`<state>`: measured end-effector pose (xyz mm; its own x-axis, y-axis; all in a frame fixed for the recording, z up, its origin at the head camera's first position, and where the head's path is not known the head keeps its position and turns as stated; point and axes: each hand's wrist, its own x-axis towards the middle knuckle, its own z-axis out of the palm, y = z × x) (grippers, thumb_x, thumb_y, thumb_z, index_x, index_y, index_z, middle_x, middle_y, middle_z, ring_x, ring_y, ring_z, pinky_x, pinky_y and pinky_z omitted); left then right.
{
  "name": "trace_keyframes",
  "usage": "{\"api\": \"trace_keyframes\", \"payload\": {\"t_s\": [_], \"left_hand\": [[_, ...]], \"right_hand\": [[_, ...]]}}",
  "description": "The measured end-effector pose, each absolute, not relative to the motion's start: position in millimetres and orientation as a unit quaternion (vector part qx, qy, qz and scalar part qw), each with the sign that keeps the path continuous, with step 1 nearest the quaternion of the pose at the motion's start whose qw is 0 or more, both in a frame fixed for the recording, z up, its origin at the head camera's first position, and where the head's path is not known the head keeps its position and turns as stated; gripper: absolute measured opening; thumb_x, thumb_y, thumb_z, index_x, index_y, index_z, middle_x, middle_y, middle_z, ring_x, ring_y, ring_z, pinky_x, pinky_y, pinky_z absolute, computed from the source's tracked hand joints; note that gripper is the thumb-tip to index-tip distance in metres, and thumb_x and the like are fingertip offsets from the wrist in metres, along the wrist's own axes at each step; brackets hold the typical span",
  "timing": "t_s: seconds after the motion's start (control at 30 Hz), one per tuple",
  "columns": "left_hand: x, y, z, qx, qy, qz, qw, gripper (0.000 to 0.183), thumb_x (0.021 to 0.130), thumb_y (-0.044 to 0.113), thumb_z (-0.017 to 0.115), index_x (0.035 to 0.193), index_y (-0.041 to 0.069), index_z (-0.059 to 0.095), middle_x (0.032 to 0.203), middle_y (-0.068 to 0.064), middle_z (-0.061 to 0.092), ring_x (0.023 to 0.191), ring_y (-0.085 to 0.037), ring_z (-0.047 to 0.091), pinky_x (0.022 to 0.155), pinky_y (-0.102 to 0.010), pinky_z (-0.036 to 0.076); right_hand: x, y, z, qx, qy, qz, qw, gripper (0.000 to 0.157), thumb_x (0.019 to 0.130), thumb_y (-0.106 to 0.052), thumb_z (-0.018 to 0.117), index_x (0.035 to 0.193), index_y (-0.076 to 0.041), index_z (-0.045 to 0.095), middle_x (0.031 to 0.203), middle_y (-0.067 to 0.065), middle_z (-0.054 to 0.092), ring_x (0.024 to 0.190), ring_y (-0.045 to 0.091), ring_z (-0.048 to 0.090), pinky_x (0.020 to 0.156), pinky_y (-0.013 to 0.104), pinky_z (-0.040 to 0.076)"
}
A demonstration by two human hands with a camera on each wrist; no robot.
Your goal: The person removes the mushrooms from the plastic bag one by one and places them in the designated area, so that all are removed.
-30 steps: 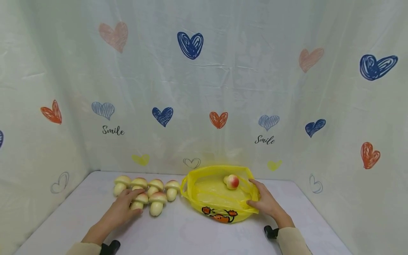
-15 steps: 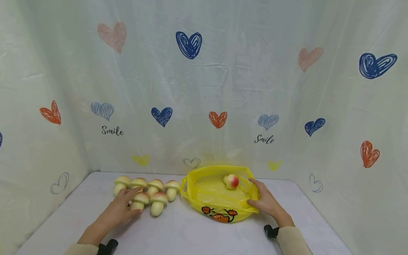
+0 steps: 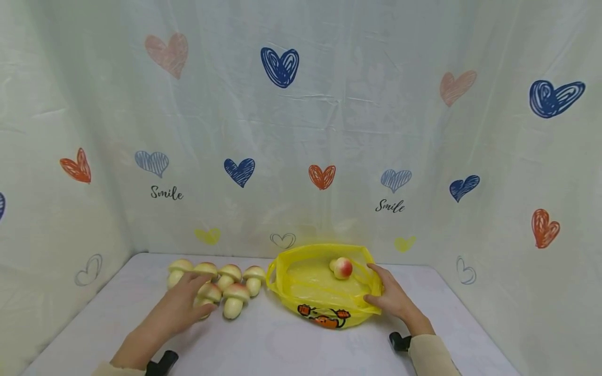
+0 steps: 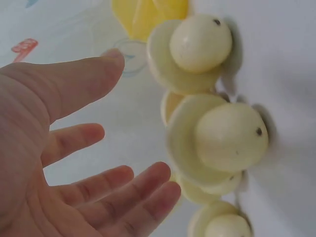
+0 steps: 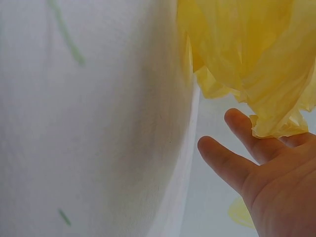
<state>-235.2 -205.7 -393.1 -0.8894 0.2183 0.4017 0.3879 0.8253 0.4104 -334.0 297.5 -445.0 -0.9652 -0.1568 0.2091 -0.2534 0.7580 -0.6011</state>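
Several cream toy mushrooms with pinkish cap edges stand grouped on the left of the table; one front mushroom (image 3: 233, 302) shows fully in the head view. My left hand (image 3: 181, 305) is spread around its neighbour, the front-left mushroom (image 3: 209, 293), thumb in front and fingers behind. In the left wrist view that hand's palm has nothing in it, and a gap shows between thumb and mushrooms (image 4: 232, 136). A yellow plastic bag (image 3: 324, 292) lies with its mouth open, one mushroom (image 3: 344, 268) inside. My right hand (image 3: 392, 297) spreads thumb and fingers at its right edge.
The white table (image 3: 282, 350) ends against a pale curtain (image 3: 301, 125) printed with hearts. A bag handle (image 3: 271, 277) loops out on the left, close to the mushroom at the end of the back row (image 3: 254, 279).
My left hand has shifted slightly right and closer around the front-left mushroom. The front mushrooms sit a little further right. My right hand and the bag have stayed put.
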Motion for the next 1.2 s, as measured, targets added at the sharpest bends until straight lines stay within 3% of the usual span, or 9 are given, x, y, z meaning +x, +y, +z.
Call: {"api": "trace_keyframes", "payload": {"t_s": [0.13, 0.4, 0.5, 0.7, 1.2], "left_hand": [[-233.7, -197.1, -393.3, -0.181, -0.929, -0.255, 0.197, 0.059, 0.072, 0.018, 0.082, 0.125, 0.005, 0.058, 0.120, -0.017, 0.052, 0.096, -0.032, 0.059, 0.075, -0.049, 0.050], [-231.1, -178.8, -390.3, -0.179, -0.936, -0.278, 0.117, 0.060, 0.078, 0.025, 0.079, 0.130, 0.010, 0.055, 0.121, -0.011, 0.049, 0.091, -0.022, 0.057, 0.073, -0.040, 0.049], [-233.7, -169.4, -391.7, -0.193, -0.934, -0.276, 0.120, 0.058, 0.077, 0.023, 0.080, 0.129, 0.015, 0.056, 0.119, -0.005, 0.050, 0.092, -0.020, 0.056, 0.074, -0.038, 0.048], [-241.6, -143.5, -393.5, -0.264, -0.915, -0.256, 0.164, 0.056, 0.076, 0.016, 0.080, 0.126, 0.014, 0.056, 0.118, -0.003, 0.050, 0.096, -0.021, 0.058, 0.076, -0.036, 0.051], [-271.0, -78.1, -403.0, -0.358, -0.877, -0.295, 0.126, 0.050, 0.086, 0.020, 0.073, 0.132, 0.014, 0.053, 0.125, -0.002, 0.048, 0.110, -0.018, 0.051, 0.089, -0.037, 0.048]], "right_hand": [[-335.0, 298.2, -446.5, 0.107, -0.935, 0.330, 0.074, 0.082, 0.076, -0.024, 0.076, 0.146, -0.017, 0.034, 0.149, 0.017, 0.030, 0.133, 0.039, 0.032, 0.105, 0.061, 0.026], [-334.1, 297.5, -444.4, 0.107, -0.935, 0.330, 0.076, 0.081, 0.077, -0.024, 0.076, 0.146, -0.017, 0.034, 0.149, 0.017, 0.030, 0.132, 0.039, 0.033, 0.105, 0.061, 0.026], [-331.6, 297.3, -442.5, 0.110, -0.933, 0.335, 0.075, 0.081, 0.077, -0.023, 0.075, 0.146, -0.016, 0.034, 0.149, 0.017, 0.031, 0.132, 0.039, 0.033, 0.105, 0.060, 0.027], [-330.6, 296.9, -441.8, 0.111, -0.932, 0.337, 0.075, 0.081, 0.076, -0.023, 0.075, 0.146, -0.017, 0.034, 0.148, 0.017, 0.031, 0.132, 0.039, 0.034, 0.105, 0.060, 0.028], [-334.1, 299.2, -445.7, 0.116, -0.932, 0.335, 0.075, 0.081, 0.077, -0.024, 0.076, 0.146, -0.018, 0.035, 0.149, 0.016, 0.030, 0.132, 0.039, 0.034, 0.105, 0.060, 0.027]]}}
